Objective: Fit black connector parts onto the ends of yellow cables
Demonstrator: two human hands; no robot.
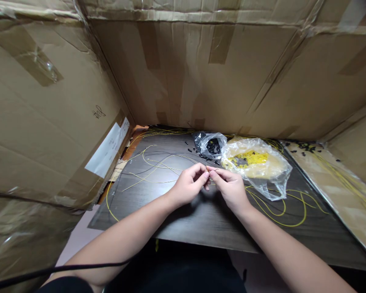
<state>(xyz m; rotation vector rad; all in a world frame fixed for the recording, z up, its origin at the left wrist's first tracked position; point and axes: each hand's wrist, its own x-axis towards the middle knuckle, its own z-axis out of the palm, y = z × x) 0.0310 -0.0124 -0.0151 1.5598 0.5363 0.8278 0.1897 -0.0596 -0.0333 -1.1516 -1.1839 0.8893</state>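
Observation:
My left hand [187,184] and my right hand [232,189] meet above the middle of the dark table, fingertips almost touching. Both are closed in a pinch. A small yellow-orange piece, apparently the end of a thin yellow wire [208,168], shows between the fingertips; its exact shape is too small to make out. Loose yellow wires [158,181] run over the table to the left of my hands. More yellow wire loops [293,225] lie beside my right forearm. Just beyond my right hand rests a clear plastic bag [277,179] with small yellow connectors [253,158].
A second clear bag [221,139] holds small black parts [213,146], with several spilled beside it. Cardboard walls [186,81] enclose the dark table [183,230] at back and sides. More wires and black bits [303,146] lie on the cardboard at right. A black cable [88,266] crosses my left arm.

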